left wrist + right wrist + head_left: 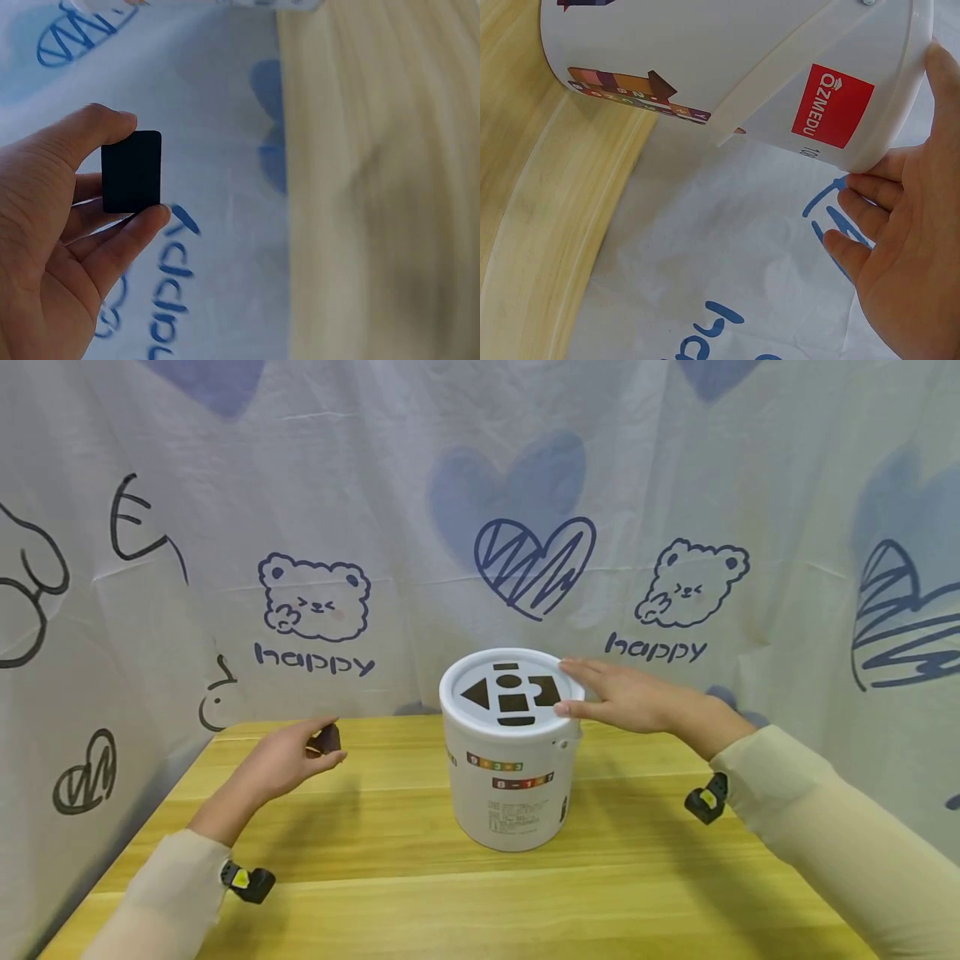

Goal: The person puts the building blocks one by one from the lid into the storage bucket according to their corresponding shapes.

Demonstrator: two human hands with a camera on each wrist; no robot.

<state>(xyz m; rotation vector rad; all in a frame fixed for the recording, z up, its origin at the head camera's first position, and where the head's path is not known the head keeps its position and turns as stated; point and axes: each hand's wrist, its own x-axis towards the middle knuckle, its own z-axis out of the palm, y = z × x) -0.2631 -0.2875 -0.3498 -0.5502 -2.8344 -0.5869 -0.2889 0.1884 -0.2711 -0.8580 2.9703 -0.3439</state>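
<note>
My left hand (277, 762) is raised over the left part of the table and pinches a small dark block (131, 172) between thumb and fingertips. In the left wrist view the block shows a flat rectangular face with rounded corners. A white bucket (510, 802) stands upright on the table, to the right of this hand. Its white lid (480, 717) has several cut-out shapes, among them a triangle, a circle and a square. My right hand (626, 696) rests at the right side of the lid, thumb and fingers touching the rim.
The bucket and both forearms are over a yellow wood-grain table (375, 877). Behind it hangs a pale curtain (420, 568) with blue hearts and bear drawings, close to the table's back edge. A white handle (787, 64) lies along the bucket's side.
</note>
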